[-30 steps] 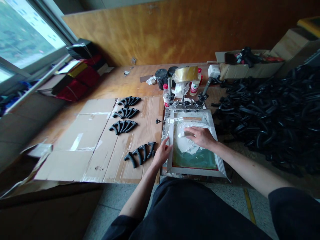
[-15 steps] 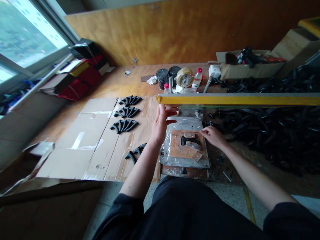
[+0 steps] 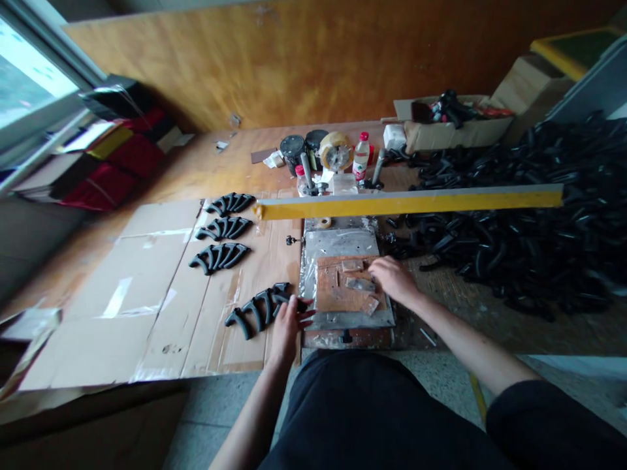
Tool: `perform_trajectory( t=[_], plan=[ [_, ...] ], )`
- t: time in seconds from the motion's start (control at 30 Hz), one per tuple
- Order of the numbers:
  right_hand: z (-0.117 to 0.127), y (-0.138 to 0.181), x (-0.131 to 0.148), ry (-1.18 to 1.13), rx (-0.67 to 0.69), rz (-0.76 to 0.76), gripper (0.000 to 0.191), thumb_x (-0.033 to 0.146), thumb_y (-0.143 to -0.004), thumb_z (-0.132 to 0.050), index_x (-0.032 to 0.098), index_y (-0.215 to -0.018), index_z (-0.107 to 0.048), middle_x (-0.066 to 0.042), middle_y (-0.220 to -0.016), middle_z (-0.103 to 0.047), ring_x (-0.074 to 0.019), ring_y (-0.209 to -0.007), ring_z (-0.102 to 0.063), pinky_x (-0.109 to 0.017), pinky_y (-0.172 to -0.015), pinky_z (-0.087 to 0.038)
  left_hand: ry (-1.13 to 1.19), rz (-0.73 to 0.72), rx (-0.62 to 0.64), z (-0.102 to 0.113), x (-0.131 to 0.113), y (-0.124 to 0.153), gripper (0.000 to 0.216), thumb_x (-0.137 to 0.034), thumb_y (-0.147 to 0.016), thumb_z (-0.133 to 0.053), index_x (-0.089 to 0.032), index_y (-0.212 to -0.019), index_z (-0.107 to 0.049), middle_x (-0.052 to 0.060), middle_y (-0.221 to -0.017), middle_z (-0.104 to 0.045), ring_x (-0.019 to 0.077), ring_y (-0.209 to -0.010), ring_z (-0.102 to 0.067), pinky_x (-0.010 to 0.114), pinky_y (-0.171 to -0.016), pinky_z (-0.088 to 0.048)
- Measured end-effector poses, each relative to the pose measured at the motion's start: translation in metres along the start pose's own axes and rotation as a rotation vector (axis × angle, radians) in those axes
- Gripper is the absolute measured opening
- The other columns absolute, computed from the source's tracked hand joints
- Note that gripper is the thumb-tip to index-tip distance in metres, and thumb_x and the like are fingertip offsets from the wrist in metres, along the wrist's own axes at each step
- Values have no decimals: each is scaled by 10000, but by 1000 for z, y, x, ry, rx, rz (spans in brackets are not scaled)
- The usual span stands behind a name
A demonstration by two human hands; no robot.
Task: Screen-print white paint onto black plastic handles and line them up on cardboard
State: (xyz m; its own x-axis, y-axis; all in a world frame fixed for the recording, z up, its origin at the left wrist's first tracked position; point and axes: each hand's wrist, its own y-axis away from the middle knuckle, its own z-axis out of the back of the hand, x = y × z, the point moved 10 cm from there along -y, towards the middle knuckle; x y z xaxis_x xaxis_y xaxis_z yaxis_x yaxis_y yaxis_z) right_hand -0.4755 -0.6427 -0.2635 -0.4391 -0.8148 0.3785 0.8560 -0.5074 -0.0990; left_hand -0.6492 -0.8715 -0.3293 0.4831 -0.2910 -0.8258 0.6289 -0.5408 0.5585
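My left hand [image 3: 287,329] is closed on a black curved handle [image 3: 297,303], mostly hidden by the fingers, at the right end of a row of similar handles [image 3: 255,310] on the cardboard. Between my hands lies a brown wooden board [image 3: 337,297] with small blocks [image 3: 361,284] fixed on it and no handle among them. It rests on a grey metal plate [image 3: 337,243]. My right hand [image 3: 394,277] is at the board's upper right corner, its fingers curled together; whatever they grip is hidden.
A long yellow-and-grey bar [image 3: 401,203] spans above the plate's far side. A large heap of black handles [image 3: 490,248] covers the right. Three fanned rows [image 3: 220,258] lie on the cardboard [image 3: 147,281]. Black tubs [image 3: 292,151], a tape roll [image 3: 336,151] and a bottle [image 3: 361,156] stand behind.
The handle that lay between the blocks on the board is gone from there. My left hand has moved down from the bar to the near row with a handle. The view has shifted right.
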Motion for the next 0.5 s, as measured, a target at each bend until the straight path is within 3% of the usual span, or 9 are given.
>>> perform_trajectory(
  t=[0.07, 0.13, 0.17, 0.23, 0.3, 0.37, 0.5],
  plan=[
    [4, 16, -85, 173, 66, -221, 375, -12, -816, -430, 178, -994, -699, -105, -1032, -682, -221, -973, -578, -347, -864, -445, -155, -17, -262, 79, 1, -7, 433, -588, -859, -488, -166, -947, -521, 110, -968, -716, 166, -682, -691, 240, -547, -504],
    [-2, 39, -158, 261, 178, -389, 414, 11, -804, -449, 189, -1081, -699, -132, -1037, -686, -252, -980, -591, -363, -828, -459, -379, 54, -457, 148, 12, -7, 434, -573, -900, -369, -169, -941, -522, 102, -841, -712, 189, -644, -682, 257, -519, -488],
    [-5, 49, -182, 277, 209, -429, 418, 28, -806, -459, 192, -1107, -697, -141, -1066, -681, -264, -1015, -587, -362, -830, -462, -520, 106, -511, 173, 19, -8, 447, -557, -912, -316, -169, -917, -537, 105, -786, -705, 216, -659, -687, 282, -527, -494],
    [-11, 60, -207, 263, 241, -447, 435, 46, -803, -470, 219, -1131, -697, -133, -1106, -672, -267, -1052, -587, -351, -835, -468, -729, 195, -547, 204, 30, -11, 452, -534, -901, -314, -173, -832, -576, 117, -673, -675, 288, -710, -693, 347, -563, -506],
    [-9, 58, -206, 211, 205, -413, 478, 42, -787, -473, 250, -1161, -687, -111, -1110, -667, -250, -1014, -610, -336, -828, -476, -826, 229, -507, 212, 35, -19, 444, -537, -870, -374, -184, -721, -598, 124, -576, -632, 340, -727, -686, 398, -609, -505],
    [3, 44, -188, 132, 106, -376, 499, 88, -783, -520, 276, -1228, -649, -91, -1071, -664, -232, -908, -639, -331, -783, -491, -865, 217, -436, 205, 30, -30, 459, -547, -857, -400, -191, -646, -599, 118, -503, -589, 340, -655, -669, 415, -627, -497],
    [17, 10, -134, -260, -68, -398, 437, 367, -779, -656, 237, -1194, -619, -32, -838, -661, -194, -665, -642, -310, -623, -504, -898, 141, -317, 181, -3, -47, 472, -550, -843, -426, -174, -636, -622, 56, -356, -468, 276, -402, -549, 398, -518, -455]
  ],
)
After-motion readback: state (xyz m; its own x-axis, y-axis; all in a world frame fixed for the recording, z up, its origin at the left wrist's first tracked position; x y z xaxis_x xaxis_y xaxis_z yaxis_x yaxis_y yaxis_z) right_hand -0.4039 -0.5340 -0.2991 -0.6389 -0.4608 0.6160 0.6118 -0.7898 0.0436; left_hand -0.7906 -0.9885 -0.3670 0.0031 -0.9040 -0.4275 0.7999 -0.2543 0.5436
